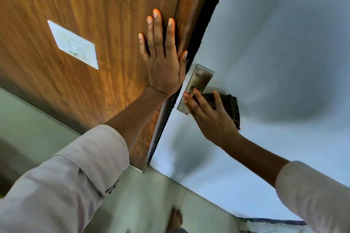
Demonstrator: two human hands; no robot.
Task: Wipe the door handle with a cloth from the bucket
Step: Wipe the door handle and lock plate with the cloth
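Nearest the camera: two pale rolled-up shirt sleeves (pixel 79 172), forearms bare, both reaching up and forward; a bare foot (pixel 175 219) on the greenish floor below and between them

Left hand (pixel 162 58): flat, fingers spread and pointing up, palm pressed against the brown wood-grain panel (pixel 85 5); grips nothing. A white rectangular plate (pixel 73 44) sits on the panel well to the left of this hand

Right hand (pixel 210 117): wrapped around a dark brown folded cloth (pixel 232 109), fingers closed over it. The cloth covers the lever of the brushed-metal door handle; lever itself hidden, direction cannot be told

Handle's rectangular metal backplate (pixel 198 83): on the pale blue-grey door (pixel 274 43), just right of the left wrist, touching the right fingertips; long axis parallel to the dark door edge
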